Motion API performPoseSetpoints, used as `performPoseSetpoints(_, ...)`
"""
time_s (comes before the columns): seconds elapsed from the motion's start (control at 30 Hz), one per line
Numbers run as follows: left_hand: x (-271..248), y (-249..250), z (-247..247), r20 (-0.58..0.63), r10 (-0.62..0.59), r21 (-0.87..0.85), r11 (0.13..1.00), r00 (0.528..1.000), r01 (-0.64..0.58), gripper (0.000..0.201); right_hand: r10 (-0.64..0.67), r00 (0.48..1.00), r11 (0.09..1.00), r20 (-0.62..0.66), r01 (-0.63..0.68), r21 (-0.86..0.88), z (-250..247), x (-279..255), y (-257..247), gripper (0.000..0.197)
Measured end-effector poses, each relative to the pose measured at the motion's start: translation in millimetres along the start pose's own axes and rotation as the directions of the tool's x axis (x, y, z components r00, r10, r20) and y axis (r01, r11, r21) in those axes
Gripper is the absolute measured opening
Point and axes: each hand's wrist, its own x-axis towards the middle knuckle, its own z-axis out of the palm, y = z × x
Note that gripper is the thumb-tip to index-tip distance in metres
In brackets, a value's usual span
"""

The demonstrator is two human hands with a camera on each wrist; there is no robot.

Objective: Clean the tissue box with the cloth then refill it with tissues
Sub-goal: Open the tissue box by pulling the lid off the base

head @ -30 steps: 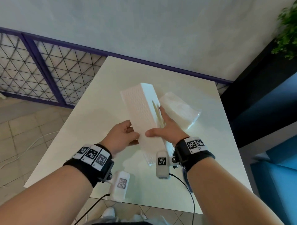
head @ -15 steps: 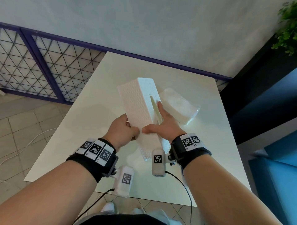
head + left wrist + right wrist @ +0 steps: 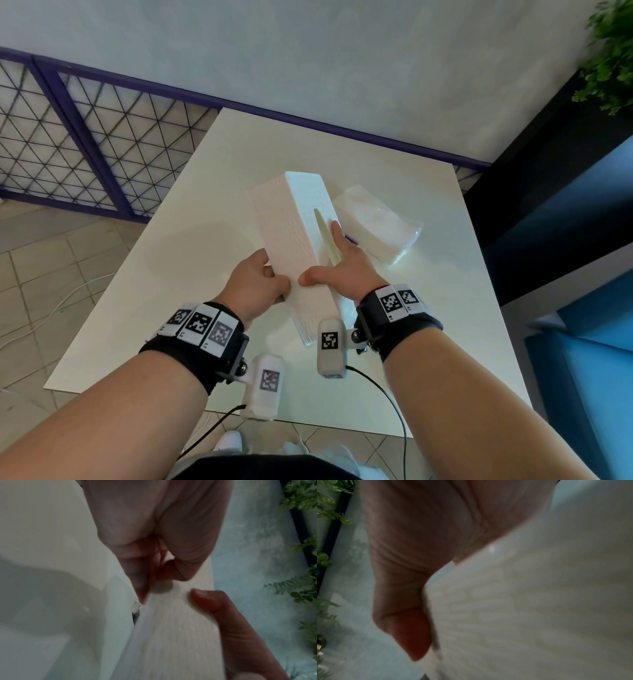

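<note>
I hold a long white textured tissue box (image 3: 291, 240) with both hands, low over the white table (image 3: 171, 274). Its slot side, with a pale yellowish slit (image 3: 325, 236), faces right and up. My left hand (image 3: 260, 284) grips the near left edge, fingers curled under it (image 3: 154, 547). My right hand (image 3: 339, 270) holds the other side, thumb (image 3: 211, 601) pressed on the upper face and fingers lying along the slit. In the right wrist view the box (image 3: 530, 601) fills the picture beside my thumb (image 3: 412, 635). A plastic-wrapped pack of tissues (image 3: 376, 226) lies on the table just right of the box. No cloth shows.
A purple lattice fence (image 3: 85, 137) runs past the table's far left corner. A grey wall stands behind. To the right are a dark panel, a blue seat (image 3: 599, 377) and a green plant (image 3: 613, 51). Tiled floor lies to the left.
Both hands keep their hold. The box has rolled slightly, so its slit side shows more, and its far end has swung a little to the right.
</note>
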Motion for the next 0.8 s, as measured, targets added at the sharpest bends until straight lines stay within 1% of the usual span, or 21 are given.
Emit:
performPoseSetpoints(0.07, -2, -2, -2, 0.138, -0.036, 0.025, 0.999, 0.990, 0.033, 0.058, 0.024, 0.999, 0.995, -0.023, -0.022, 0.094, -1, 1, 0, 0.125)
performPoseSetpoints(0.1, -4, -4, -1, 0.202, -0.055, 0.052, 0.998, 0.978, 0.046, 0.061, 0.036, 0.999, 0.991, -0.031, -0.032, 0.126, -1, 1, -1, 0.126)
performPoseSetpoints(0.13, -7, -5, 1, 0.241, -0.063, 0.077, 0.996, 0.969, 0.045, 0.062, 0.043, 0.998, 0.990, -0.036, -0.037, 0.138, -1, 2, -2, 0.127)
performPoseSetpoints(0.17, -8, -7, 3, 0.250, -0.060, 0.095, 0.995, 0.966, 0.038, 0.064, 0.043, 0.998, 0.990, -0.037, -0.037, 0.137, 0, 3, -2, 0.128)
performPoseSetpoints(0.33, -14, -6, 9, 0.234, -0.030, 0.117, 0.993, 0.972, 0.002, 0.078, 0.024, 0.998, 0.994, -0.060, -0.017, 0.112, 1, 1, -7, 0.130)
performPoseSetpoints(0.4, -15, -6, 9, 0.204, -0.018, 0.123, 0.992, 0.979, -0.007, 0.081, 0.010, 0.998, 0.996, -0.068, -0.004, 0.089, 1, -1, -8, 0.131)
performPoseSetpoints(0.63, -12, -10, 8, 0.140, 0.032, 0.159, 0.986, 0.990, -0.054, 0.085, -0.001, 0.998, 0.999, -0.061, 0.004, 0.051, 1, -2, -14, 0.133)
performPoseSetpoints(0.73, -12, -12, 7, 0.150, 0.043, 0.187, 0.980, 0.988, -0.071, 0.084, -0.004, 0.999, 0.998, -0.050, 0.007, 0.066, 0, -3, -12, 0.131)
performPoseSetpoints(0.8, -11, -13, 3, 0.163, 0.032, 0.180, 0.982, 0.986, -0.062, 0.083, 0.005, 0.998, 0.996, -0.058, 0.000, 0.091, 0, -3, -11, 0.128)
